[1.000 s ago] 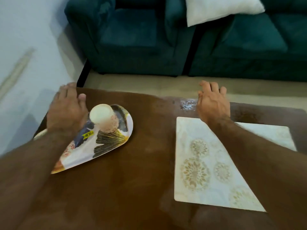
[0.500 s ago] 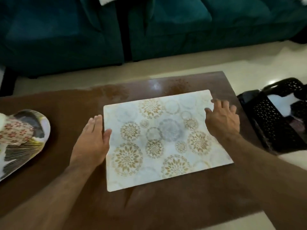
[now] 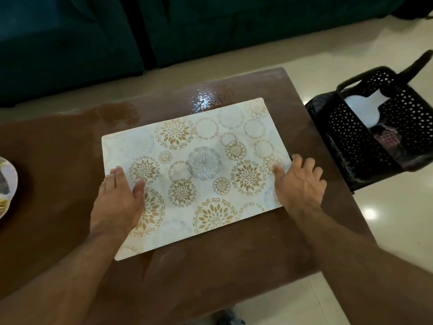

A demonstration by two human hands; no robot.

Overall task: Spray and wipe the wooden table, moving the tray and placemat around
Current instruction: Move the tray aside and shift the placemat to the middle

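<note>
- Cream rectangular placemat [image 3: 199, 170] printed with gold and grey floral circles is laid flat on the dark brown wooden table [image 3: 234, 259], towards its right end.
- Its left edge is covered by the left hand [image 3: 117, 202], held flat with fingers straight and thumb spread onto the mat.
- Its right edge is met by the right hand [image 3: 300, 184]: thumb on the mat, fingers spread over the edge onto the wood.
- A patterned tray [image 3: 7, 186] is cut off at the table's left.
- Wet sheen is seen on the wood beyond the mat.
- A black perforated plastic basket [image 3: 365, 141] is set on the pale floor to the right.
</note>
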